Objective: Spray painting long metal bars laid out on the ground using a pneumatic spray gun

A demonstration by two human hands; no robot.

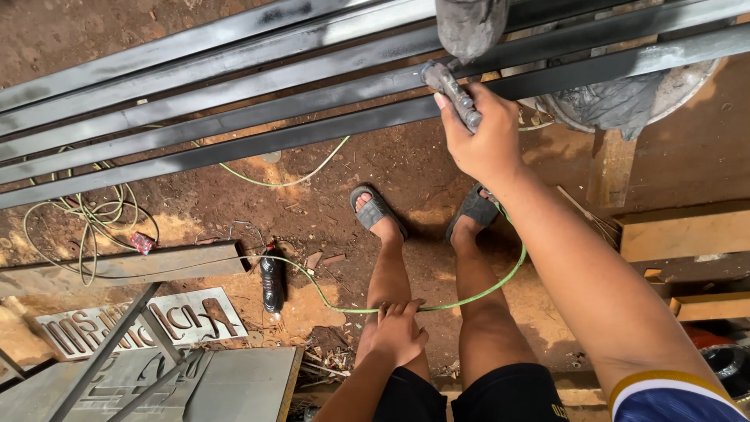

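spray gun: grey, paint-caked, cup above; sits far centre, over dark steel bars spanning scene left to right. right hand closed around gun grip, fingers wrapped tight. left hand flat on near left knee, open, holding nothing. green hose loops on dirt floor behind sandalled feet. risk, judged: hose could snag ankle, jerking gun off line; wet bars could smear on contact.

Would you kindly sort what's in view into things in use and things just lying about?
In use: right hand gripping spray gun; green hose; dark steel bars.
Lying about: dark bottle; cut-out metal sign; wooden planks. Left hand rests on knee.
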